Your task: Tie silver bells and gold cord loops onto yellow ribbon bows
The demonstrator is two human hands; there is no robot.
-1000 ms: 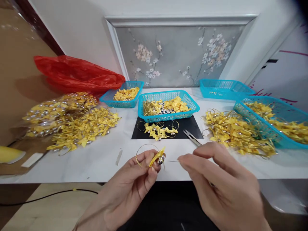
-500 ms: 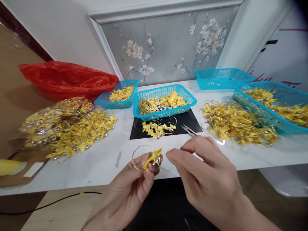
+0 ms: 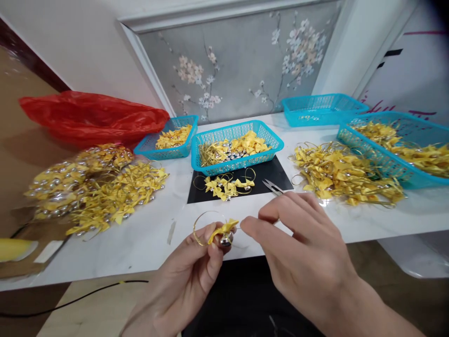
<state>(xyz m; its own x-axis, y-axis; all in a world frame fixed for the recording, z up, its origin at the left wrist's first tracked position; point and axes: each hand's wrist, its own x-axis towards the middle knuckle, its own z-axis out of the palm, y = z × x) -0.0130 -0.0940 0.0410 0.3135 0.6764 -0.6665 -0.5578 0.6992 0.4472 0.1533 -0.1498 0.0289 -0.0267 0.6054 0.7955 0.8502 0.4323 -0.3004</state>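
Observation:
Between the thumb and fingers of my left hand (image 3: 196, 271) is a yellow ribbon bow (image 3: 224, 228) with a silver bell (image 3: 226, 240) on it. A loop of gold cord (image 3: 195, 228) curves up from the bow's left side. My right hand (image 3: 301, 248) is closed in a pinch just right of the bow, on a thin thread or cord end that runs to it; the fingertips partly hide it. Thread snips (image 3: 272, 187) lie behind the right hand, partly covered by it. Several finished-looking bows with bells (image 3: 228, 187) rest on a black mat (image 3: 196, 194).
A blue basket (image 3: 238, 166) of bows and cords stands behind the mat. Heaps of bows lie at left (image 3: 119, 196) and right (image 3: 343, 173). More blue baskets (image 3: 322, 112) line the back, and a red plastic bag (image 3: 94, 117) sits at the left.
The bell now hangs slightly lower and more visible under the bow. Both hands keep their grips nearly in place; the whole view has shifted slightly.

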